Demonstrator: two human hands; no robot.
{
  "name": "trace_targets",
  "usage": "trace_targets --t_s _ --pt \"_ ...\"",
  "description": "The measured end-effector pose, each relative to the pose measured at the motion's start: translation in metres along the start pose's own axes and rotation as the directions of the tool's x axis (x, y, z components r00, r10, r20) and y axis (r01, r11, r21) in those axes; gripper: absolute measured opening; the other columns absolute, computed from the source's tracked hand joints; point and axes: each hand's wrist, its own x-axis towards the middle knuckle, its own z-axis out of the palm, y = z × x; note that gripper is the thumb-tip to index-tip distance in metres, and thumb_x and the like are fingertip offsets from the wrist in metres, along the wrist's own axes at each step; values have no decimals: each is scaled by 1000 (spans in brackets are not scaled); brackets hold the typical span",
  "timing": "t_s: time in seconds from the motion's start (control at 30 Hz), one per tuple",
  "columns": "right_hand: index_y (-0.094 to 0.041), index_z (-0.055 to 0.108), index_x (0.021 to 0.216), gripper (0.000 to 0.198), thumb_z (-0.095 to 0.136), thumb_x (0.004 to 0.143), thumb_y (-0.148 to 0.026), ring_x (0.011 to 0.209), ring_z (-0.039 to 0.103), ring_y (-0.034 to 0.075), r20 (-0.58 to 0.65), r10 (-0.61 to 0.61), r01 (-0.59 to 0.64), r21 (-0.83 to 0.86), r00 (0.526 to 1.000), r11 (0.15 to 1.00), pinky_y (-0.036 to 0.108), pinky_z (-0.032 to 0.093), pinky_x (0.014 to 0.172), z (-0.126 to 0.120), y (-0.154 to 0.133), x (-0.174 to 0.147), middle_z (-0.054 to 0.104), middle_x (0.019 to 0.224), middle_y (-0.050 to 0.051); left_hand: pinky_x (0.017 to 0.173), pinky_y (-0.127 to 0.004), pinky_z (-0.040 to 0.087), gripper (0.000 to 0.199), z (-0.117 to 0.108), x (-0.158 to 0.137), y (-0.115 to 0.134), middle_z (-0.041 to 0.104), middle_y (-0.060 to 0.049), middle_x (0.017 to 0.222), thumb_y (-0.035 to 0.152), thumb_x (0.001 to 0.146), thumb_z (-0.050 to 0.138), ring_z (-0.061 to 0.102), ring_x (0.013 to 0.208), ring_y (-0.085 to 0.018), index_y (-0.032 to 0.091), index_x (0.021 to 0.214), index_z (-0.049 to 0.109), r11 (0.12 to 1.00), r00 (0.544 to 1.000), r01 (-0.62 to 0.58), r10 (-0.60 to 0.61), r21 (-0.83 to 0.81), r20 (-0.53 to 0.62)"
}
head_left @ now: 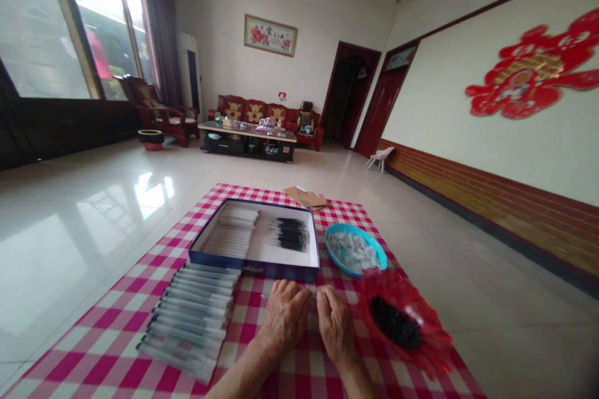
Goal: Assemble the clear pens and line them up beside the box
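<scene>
Both hands meet over the checked cloth, in front of the shallow box. My left hand (284,315) is closed around a slim pen, whose pale, translucent end (266,294) pokes out to the left. My right hand (334,324) is closed just to the right, its fingertips pinched at the pen's other end, where a small dark bit shows between the hands; the fingers hide the rest. Left of my hands lies a row of pens (191,312) with clear barrels and dark ends. Clear tubes (231,230) and small black parts (291,234) lie inside the blue-rimmed box (262,269).
A turquoise dish (331,255) of clear small pieces stands right of the box. Nearer me, a red petal-edged bowl (430,349) holds small black pieces (395,322). Flattened cardboard (306,197) lies at the far edge of the pink checked tablecloth (112,324).
</scene>
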Motion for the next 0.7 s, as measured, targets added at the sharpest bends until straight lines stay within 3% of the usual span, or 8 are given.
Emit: trace_targets --t_s 0.17,0.37,0.53,0.7 --pt "-23 54 64 41 37 93 -46 58 55 18 -17 28 -28 -43 999 999 29 42 59 3 4 -1 58 61 4 69 -33 37 21 2 0 1 55 -5 73 17 90 44 50 73 -20 21 84 64 1000 1000 7 -7 -6 5" --pt "-22 60 81 27 44 91 -41 69 58 19 16 17 -18 35 1000 999 28 45 63 -5 -3 -4 63 73 4 70 -34 37 21 3 0 -2 56 -5 74 19 91 43 50 74 -20 21 88 64 1000 1000 8 -8 -6 -23" --pt "-22 58 72 35 40 93 -43 65 56 18 -1 -17 17 35 1000 999 28 44 63 -2 2 -1 59 68 3 69 -33 37 21 2 -1 -1 55 -5 74 19 91 43 49 73 -20 21 86 64 1000 1000 -6 6 -5 -4" --pt "-22 54 65 40 38 93 -46 60 54 17 5 34 -34 22 999 999 28 41 60 2 4 -1 56 63 2 70 -34 36 21 2 -1 -2 55 -5 74 18 91 44 49 73 -20 22 88 64 1000 1000 -2 2 0 -6"
